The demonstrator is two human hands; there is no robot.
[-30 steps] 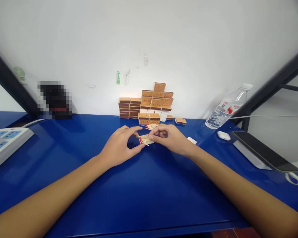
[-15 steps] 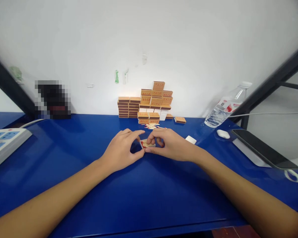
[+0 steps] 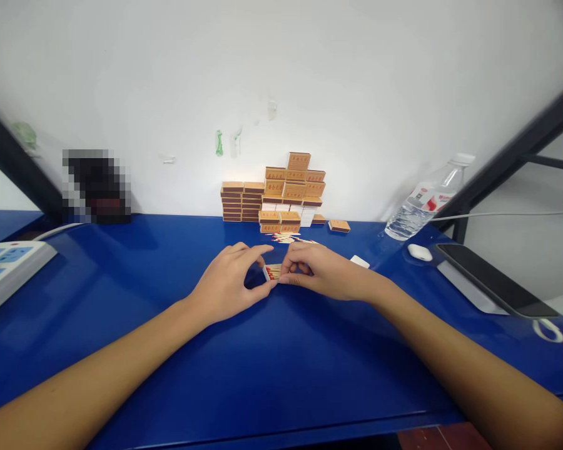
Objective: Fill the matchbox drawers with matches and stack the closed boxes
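Observation:
A small white matchbox tray (image 3: 265, 273) lies on the blue table between my hands, with red-tipped matches (image 3: 274, 271) in it. My left hand (image 3: 229, 281) curves round its left end, thumb at the near edge and a fingertip by the far corner, index finger stretched above. Over the right end, my right hand (image 3: 316, 269) has thumb and index finger pinched together, covering that part of the tray. Whatever is between those fingertips is hidden. Just behind the hands, loose matches (image 3: 286, 238) lie in a small scattered heap.
Stacked matchboxes (image 3: 294, 189) stand against the wall, one matchbox (image 3: 339, 226) lying apart on their right. Rightward are a water bottle (image 3: 415, 201), a white earphone case (image 3: 420, 252), a phone (image 3: 492, 278) and a white object (image 3: 360, 262). A power strip (image 3: 16, 265) sits left.
My right fingers have shifted slightly right and closed together, uncovering more of the matches in the tray. My left hand stays round the tray's left end.

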